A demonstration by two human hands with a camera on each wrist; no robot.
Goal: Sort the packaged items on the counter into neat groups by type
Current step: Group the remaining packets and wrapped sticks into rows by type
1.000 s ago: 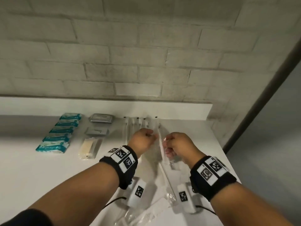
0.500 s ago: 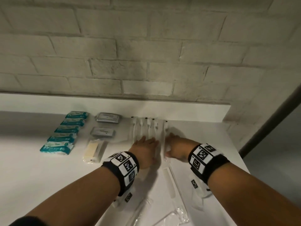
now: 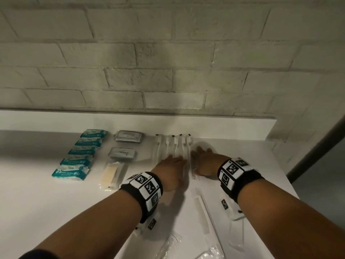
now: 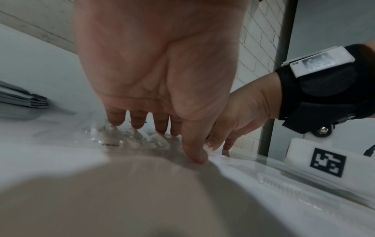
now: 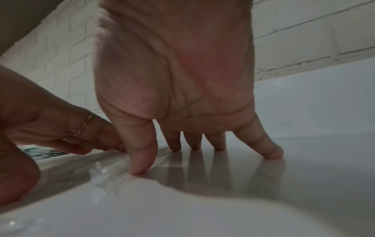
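Note:
Several clear-wrapped white toothbrushes [image 3: 174, 144] lie side by side at the back of the white counter [image 3: 37, 193]. My left hand [image 3: 172, 165] rests flat on their wrappers [image 4: 129, 139], fingers straight. My right hand [image 3: 203, 159] lies just right of the row, its straight fingertips [image 5: 271, 154] on the counter and its thumb on the edge of a clear wrapper [image 5: 105, 178]. Left of the brushes stand two grey sachets [image 3: 128, 136], a cream bar in clear wrap [image 3: 110, 174] and a column of teal packets [image 3: 82, 156].
More clear-wrapped white pieces [image 3: 201, 208] lie near the front edge between my forearms. A brick wall [image 3: 168, 62] and a low white ledge close off the back. The counter ends at the right beside a dark post [image 3: 317, 143].
Both hands came down from holding a wrapped toothbrush in the air, laid it at the right end of the row, and now lie flat on and beside the row.

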